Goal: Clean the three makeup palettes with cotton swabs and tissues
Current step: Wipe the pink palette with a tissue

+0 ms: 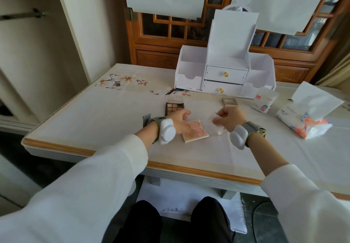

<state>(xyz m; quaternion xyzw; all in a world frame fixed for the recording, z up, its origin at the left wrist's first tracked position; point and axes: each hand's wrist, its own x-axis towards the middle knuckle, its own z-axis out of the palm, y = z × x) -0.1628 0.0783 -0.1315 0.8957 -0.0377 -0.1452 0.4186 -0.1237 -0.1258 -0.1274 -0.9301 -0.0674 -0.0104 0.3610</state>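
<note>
A square pink blush palette (196,132) lies open on the table in front of me. My left hand (179,120) rests on its left edge with curled fingers and steadies it. My right hand (228,118) pinches the palette's clear lid (214,125), which stands open to the right. Behind my left hand sits an open brown eyeshadow palette (174,107). A small beige closed palette (229,101) lies behind my right hand. A bag of cotton swabs (264,100) and a tissue pack (303,123) with one tissue sticking up lie at the right.
A white desk organiser (225,72) with two drawers stands at the back of the table. The table's wooden front edge (189,169) runs below my forearms. A wooden lattice window is behind the table. My knees show under the table.
</note>
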